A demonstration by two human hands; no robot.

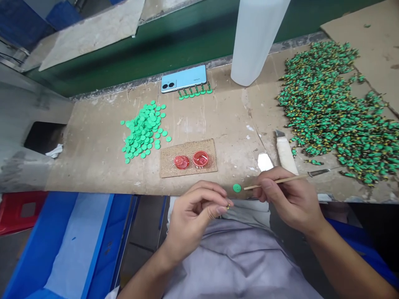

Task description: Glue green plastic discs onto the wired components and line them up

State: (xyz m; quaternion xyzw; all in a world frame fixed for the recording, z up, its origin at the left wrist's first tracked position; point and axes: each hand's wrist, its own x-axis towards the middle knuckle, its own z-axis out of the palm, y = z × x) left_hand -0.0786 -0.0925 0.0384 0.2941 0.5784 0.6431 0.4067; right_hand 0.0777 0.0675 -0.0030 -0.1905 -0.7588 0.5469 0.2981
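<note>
My left hand (196, 214) is closed in a pinch on a tiny figurine (228, 206), mostly hidden by the fingertips; a yellowish bit shows. Between the fingers of my right hand (288, 199) lies a thin wooden stick (293, 178) with a metal collar and a fine point at its right end. Its bare wooden end points left, towards a single green disc (237, 188) at the table's front edge. Left of that, a brown board (168, 166) carries a small red cup (200, 159) with red, shiny contents and a red lump (181, 162) beside it.
Loose green discs (143, 131) are heaped at left. Several small figures on green bases (197, 92) stand in a row before a light-blue phone (187, 78). A white plastic container (257, 41) stands behind. Green-and-yellow figurines (330, 104) cover the right side, near a wrapped blade (285, 153).
</note>
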